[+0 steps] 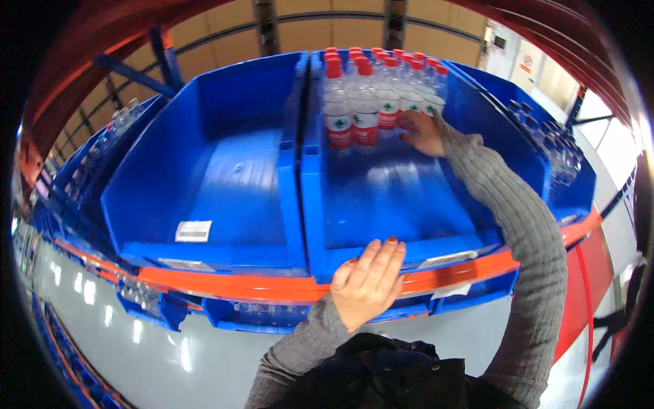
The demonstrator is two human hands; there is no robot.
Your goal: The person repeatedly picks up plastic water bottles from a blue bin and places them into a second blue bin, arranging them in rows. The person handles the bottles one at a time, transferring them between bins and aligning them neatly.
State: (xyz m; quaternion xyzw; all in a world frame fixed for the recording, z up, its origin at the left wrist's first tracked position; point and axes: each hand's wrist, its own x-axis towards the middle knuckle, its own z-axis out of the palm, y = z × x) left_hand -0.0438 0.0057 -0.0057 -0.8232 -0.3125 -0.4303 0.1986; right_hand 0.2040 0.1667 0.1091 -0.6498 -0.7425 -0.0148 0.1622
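Plastic bottles (365, 110) with red caps and red-and-white labels stand upright in rows at the back of a blue plastic bin (388, 199). My right hand (423, 134) reaches deep into this bin, in front of the bottles on the right. Its fingers are curved and apart with nothing seen between them; whether a fingertip touches a bottle I cannot tell. My left hand (369, 283) lies flat, fingers stretched out, on the bin's front rim. It holds nothing.
Another blue bin (240, 179) adjoins on the left, with a white barcode label (193, 231) inside. Clear bottles (554, 145) fill a bin at the far right. An orange shelf beam (230, 285) runs under the bins; lower bins (265, 319) sit beneath. Red uprights frame the rack.
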